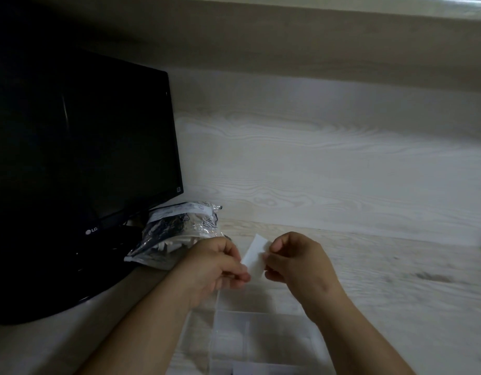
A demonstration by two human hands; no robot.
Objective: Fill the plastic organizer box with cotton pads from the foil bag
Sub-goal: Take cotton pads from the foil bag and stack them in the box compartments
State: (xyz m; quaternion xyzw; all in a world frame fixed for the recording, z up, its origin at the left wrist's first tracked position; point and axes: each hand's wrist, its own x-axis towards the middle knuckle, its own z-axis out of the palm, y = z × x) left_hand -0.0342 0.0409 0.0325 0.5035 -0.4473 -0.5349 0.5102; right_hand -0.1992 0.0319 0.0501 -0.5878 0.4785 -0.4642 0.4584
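White pad (255, 256) — pinched, both hands raised

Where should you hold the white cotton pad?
Pinch the cotton pad by its long edges, coming from either side, as the left hand and right hand do. It is a thin, flat sheet held nearly upright, so its edges probably suit a pinch best.

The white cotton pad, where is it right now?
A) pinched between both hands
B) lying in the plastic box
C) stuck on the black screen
A: the left hand and the right hand each pinch an edge of the cotton pad.
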